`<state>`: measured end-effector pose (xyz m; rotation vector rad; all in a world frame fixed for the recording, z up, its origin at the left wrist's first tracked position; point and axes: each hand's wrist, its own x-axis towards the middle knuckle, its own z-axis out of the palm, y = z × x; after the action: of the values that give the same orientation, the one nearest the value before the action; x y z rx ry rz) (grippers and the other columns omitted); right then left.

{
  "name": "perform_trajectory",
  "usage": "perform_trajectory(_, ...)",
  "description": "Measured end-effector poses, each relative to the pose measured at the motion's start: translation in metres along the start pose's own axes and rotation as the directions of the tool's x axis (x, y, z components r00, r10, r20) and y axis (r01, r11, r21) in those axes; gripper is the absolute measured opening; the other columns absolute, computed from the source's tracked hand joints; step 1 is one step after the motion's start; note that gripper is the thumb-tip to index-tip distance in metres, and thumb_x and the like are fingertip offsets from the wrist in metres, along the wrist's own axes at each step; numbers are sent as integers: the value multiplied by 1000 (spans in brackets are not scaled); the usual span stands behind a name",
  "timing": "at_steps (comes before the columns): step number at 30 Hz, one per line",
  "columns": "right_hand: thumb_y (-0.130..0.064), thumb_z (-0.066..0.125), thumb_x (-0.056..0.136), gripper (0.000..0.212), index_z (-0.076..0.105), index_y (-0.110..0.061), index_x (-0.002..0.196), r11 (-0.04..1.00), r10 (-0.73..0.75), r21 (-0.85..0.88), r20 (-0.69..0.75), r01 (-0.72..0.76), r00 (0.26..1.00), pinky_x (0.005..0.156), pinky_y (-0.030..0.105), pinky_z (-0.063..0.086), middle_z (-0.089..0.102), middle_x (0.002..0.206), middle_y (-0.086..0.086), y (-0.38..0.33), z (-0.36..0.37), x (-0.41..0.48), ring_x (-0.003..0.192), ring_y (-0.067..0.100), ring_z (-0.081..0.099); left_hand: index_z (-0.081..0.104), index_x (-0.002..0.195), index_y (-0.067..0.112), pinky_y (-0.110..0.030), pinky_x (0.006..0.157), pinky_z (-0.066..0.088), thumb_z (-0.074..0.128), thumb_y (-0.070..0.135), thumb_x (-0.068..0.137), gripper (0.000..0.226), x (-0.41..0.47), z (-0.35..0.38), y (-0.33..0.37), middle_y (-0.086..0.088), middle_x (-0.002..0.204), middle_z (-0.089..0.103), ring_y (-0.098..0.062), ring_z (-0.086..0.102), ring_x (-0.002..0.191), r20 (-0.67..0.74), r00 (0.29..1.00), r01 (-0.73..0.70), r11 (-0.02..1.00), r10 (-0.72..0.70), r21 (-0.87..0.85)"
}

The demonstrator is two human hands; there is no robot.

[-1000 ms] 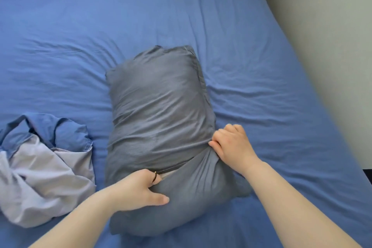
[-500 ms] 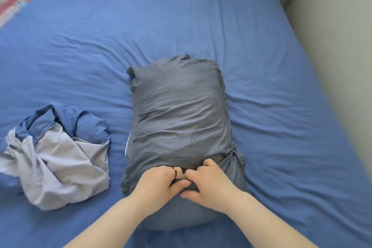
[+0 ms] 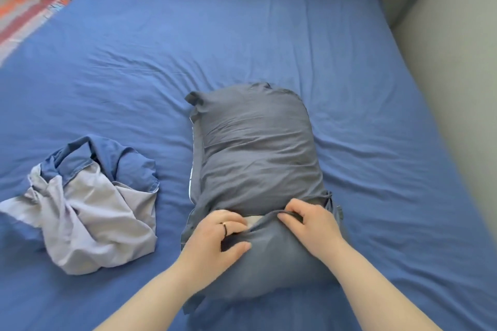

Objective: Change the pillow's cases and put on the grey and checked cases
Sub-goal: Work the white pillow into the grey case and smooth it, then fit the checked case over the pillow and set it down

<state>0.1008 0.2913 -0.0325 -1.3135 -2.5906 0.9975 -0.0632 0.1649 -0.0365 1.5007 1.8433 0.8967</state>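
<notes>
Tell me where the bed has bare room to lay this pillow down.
Bare sheet beyond the grey-cased pillow, up to the far edge, and right of it towards the wall. Crowded on the left by the crumpled blue case.

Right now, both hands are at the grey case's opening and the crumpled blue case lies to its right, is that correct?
One slip: in the head view the crumpled blue case lies to the left of the grey case. The left hand and right hand are at its opening.

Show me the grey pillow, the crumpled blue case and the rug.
grey pillow (image 3: 255, 148), head view, middle of its top.
crumpled blue case (image 3: 88, 212), head view, its pale lining.
rug (image 3: 32, 0), head view, striped corner.
</notes>
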Motion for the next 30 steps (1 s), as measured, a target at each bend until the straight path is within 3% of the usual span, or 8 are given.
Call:
perform_trajectory(3,-27,69,77,14,61,-17,71,978,-113,-187,-105,92,988,68,24,29,67,74,3,8,10,-6,80,18,55,58,114,24,-9,96,25,77,26,60,57,-15,11,-17,14,121,47,-2,41,113,-348,923,193,980,-164,51)
perform_trajectory(7,-20,78,70,54,57,-6,118,951,308,75,-284,-299,908,100,40,34,56,126,13,46,13,-27,122,29,48,17,144,9,-28,107,25,76,16,71,94,-36,20,-48,-7,148,30,-20,31,136,-31,610,714,567,-792,-411)
perform_trajectory(9,-35,64,83,72,30,-10,141,760,620,270,-27,-591,784,113,38,19,32,149,9,63,18,-44,139,24,28,28,140,3,-24,103,25,64,15,83,68,-46,28,-54,-8,145,38,-20,35,133,110,586,701,434,-803,-566)
perform_trajectory(12,-34,53,90,58,34,-10,140,428,617,627,324,-651,718,105,30,26,38,146,5,64,27,-57,134,20,35,40,134,2,-27,110,22,56,15,88,50,-51,36,-57,-9,140,44,-20,38,131,206,574,651,288,-793,-702)
perform_trajectory(16,-32,53,90,41,51,-13,127,401,528,741,294,-539,797,82,29,44,61,121,5,46,19,-52,102,17,57,61,95,23,-35,91,44,60,36,80,20,-38,16,-36,3,103,67,-16,61,95,242,605,604,238,-759,-761)
perform_trajectory(23,-30,60,85,24,60,-14,104,389,503,841,147,-375,852,68,30,47,66,86,6,-18,-44,-37,76,20,61,62,103,7,-30,77,48,61,42,80,42,-4,-47,29,-7,98,67,-20,63,82,73,667,554,428,-741,-714)
perform_trajectory(27,-27,58,87,14,62,-15,80,588,403,809,-289,-3,868,66,30,46,66,94,10,-66,-103,-35,84,17,58,54,114,3,-26,58,44,46,32,92,38,15,-91,86,-13,105,61,-24,63,86,-166,765,377,641,-623,-668)
perform_trajectory(30,-36,62,78,11,58,-28,71,648,264,693,-594,317,760,61,13,47,69,69,-19,-89,-137,-47,67,-5,61,56,89,12,-18,40,46,36,15,96,21,16,-109,111,-1,78,61,-8,60,57,-309,828,162,728,-467,-666)
